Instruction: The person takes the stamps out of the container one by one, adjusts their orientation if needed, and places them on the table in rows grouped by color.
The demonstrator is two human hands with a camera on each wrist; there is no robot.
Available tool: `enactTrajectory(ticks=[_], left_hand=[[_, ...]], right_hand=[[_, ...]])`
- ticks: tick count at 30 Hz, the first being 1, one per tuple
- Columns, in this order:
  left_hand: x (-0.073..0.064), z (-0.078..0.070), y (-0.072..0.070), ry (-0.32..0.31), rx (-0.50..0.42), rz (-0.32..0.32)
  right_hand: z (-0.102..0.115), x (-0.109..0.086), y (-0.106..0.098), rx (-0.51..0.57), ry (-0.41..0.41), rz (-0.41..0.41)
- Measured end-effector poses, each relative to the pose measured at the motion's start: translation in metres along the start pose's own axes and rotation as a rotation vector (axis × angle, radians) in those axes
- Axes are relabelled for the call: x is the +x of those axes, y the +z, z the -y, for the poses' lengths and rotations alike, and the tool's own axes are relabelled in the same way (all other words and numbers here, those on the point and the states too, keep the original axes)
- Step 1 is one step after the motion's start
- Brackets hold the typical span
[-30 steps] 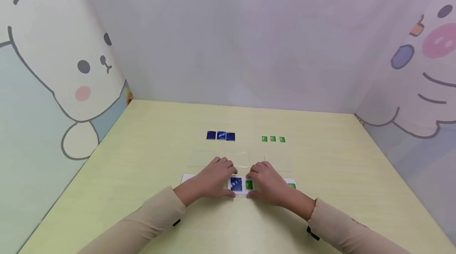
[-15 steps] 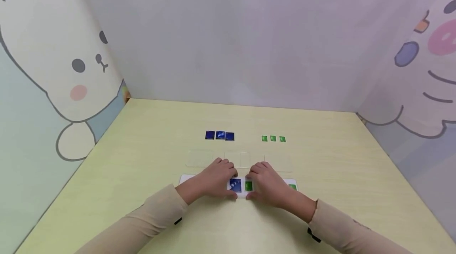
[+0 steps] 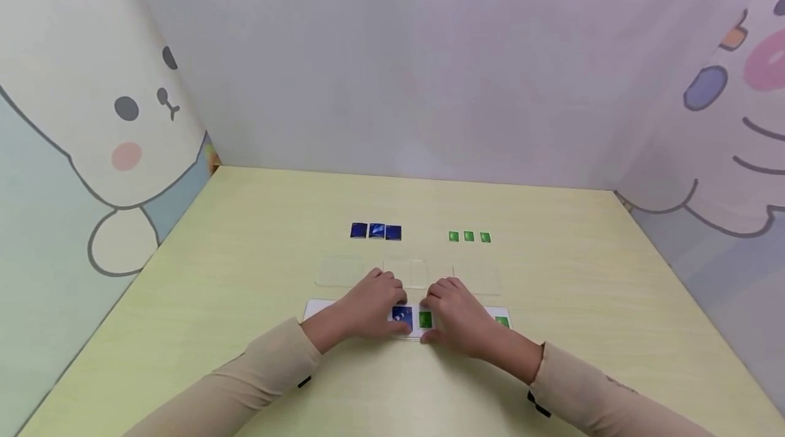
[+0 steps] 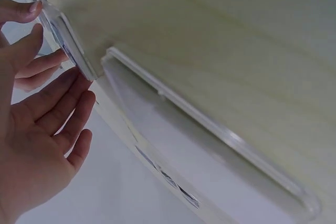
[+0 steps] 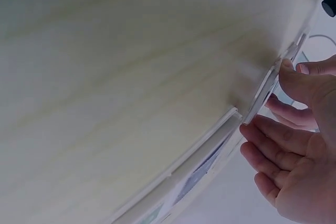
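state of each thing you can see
Middle white panel: gripped
Left hand: gripping that panel
Right hand: gripping that panel
Left white panel: flat, partly hidden
Right white panel: flat, partly hidden
Far blue squares: lying in a row
Far green squares: lying spaced apart
Clear plates: lying flat

The head view looks forward and down from above the near side of the pale yellow bench (image 3: pixel 392 208), far enough back to include both beige-sleeved forearms (image 3: pixel 272 363) and the pale, cartoon-printed backdrop (image 3: pixel 392 69). The left wrist view looks along the bench from low and close beside the person's bare left grip (image 4: pixel 44 119), steeply tilted; the right wrist view, equally near the bare right grip (image 5: pixel 291 156), tilts oppositely. Both wrist views share the middle flat, white rectangular piece (image 4: pixel 73 43), which the head view sees from above.
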State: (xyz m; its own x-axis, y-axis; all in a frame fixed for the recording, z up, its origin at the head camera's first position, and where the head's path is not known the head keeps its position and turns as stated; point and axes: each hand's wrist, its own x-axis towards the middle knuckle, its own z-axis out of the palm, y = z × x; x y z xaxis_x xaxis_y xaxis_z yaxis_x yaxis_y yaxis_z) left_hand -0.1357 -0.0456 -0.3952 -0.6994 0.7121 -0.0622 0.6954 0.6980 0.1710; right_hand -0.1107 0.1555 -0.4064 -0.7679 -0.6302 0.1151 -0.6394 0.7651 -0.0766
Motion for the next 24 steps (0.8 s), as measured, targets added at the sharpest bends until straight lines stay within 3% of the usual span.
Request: enactTrajectory(ticks=[18, 24], left_hand=[[0.0051, 0.0014, 0.0045, -0.002, 0.024, -0.018], [0.005, 0.0011, 0.0034, -0.021, -0.006, -0.009]], right_hand=[[0.0007, 0.0001, -0.0007, -0.001, -0.001, 0.013], [0.0012, 0.0011, -0.0021, 0.01, 0.007, 0.019]])
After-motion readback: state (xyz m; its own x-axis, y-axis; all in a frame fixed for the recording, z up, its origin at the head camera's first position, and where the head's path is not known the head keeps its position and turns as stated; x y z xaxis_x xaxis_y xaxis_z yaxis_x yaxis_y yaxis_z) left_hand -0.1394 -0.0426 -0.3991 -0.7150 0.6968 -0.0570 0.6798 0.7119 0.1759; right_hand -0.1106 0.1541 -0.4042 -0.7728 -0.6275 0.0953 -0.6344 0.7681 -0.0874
